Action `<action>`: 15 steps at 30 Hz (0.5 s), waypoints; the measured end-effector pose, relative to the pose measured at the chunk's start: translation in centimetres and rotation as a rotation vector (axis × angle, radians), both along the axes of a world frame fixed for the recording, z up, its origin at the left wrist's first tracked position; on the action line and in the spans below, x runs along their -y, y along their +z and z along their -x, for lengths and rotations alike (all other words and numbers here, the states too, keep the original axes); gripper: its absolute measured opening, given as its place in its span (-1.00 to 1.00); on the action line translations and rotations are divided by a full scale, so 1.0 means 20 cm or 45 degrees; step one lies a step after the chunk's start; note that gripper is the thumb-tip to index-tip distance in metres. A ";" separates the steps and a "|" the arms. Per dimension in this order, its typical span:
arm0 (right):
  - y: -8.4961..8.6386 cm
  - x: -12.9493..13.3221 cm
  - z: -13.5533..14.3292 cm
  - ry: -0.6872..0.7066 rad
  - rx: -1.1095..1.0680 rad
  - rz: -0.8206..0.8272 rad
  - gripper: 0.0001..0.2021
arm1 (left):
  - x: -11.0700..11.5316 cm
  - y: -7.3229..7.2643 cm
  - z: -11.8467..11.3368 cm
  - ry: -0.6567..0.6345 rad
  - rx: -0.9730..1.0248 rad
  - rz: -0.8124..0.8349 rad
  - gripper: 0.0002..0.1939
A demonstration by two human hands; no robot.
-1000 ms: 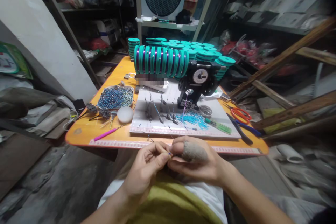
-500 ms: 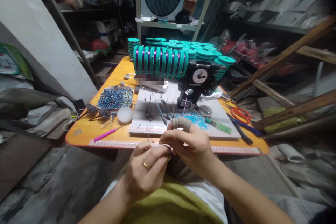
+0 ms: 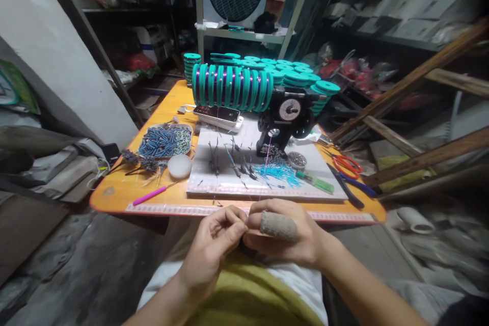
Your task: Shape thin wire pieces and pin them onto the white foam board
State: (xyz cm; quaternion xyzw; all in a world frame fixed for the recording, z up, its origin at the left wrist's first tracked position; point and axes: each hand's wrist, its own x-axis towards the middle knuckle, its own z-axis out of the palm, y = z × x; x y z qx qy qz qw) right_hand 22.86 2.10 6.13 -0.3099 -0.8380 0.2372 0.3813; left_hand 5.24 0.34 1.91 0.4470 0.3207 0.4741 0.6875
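Note:
Over the lap, just in front of the table edge, my left hand (image 3: 217, 237) pinches something too small to make out. My right hand (image 3: 292, 232), with a grey wrap on one finger, is closed and meets it fingertip to fingertip. What lies between the fingers is hidden. A thin purple thread (image 3: 268, 150) runs down from the black winding machine (image 3: 275, 125) toward the hands. Teal spools (image 3: 232, 86) line the machine's rod. Blue pieces (image 3: 282, 173) and dark wired pieces (image 3: 235, 163) rest on the white board (image 3: 202, 186).
On the orange table (image 3: 110, 178) are a tray of blue tubes (image 3: 164, 141), a white round lid (image 3: 179, 166), a pink tool (image 3: 150, 195), a phone (image 3: 217, 113), a green tool (image 3: 315, 182), orange scissors (image 3: 347, 164) and blue-handled pliers (image 3: 359, 186).
My right hand has come down and turned, showing its wrapped finger lower. My left hand has turned, with its thumb now on top. The view has shifted slightly.

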 end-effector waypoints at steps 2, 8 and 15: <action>0.00 0.00 0.00 0.012 -0.027 0.069 -0.92 | 0.00 0.00 0.01 0.119 -0.228 -0.316 -0.77; 0.02 -0.02 0.06 -0.082 -0.182 -0.125 -0.84 | -0.02 -0.02 0.04 0.643 -0.854 -1.459 -0.78; 0.03 -0.06 0.12 -0.189 -0.139 -0.098 -0.88 | -0.07 0.00 0.08 0.599 -1.063 -1.982 -0.81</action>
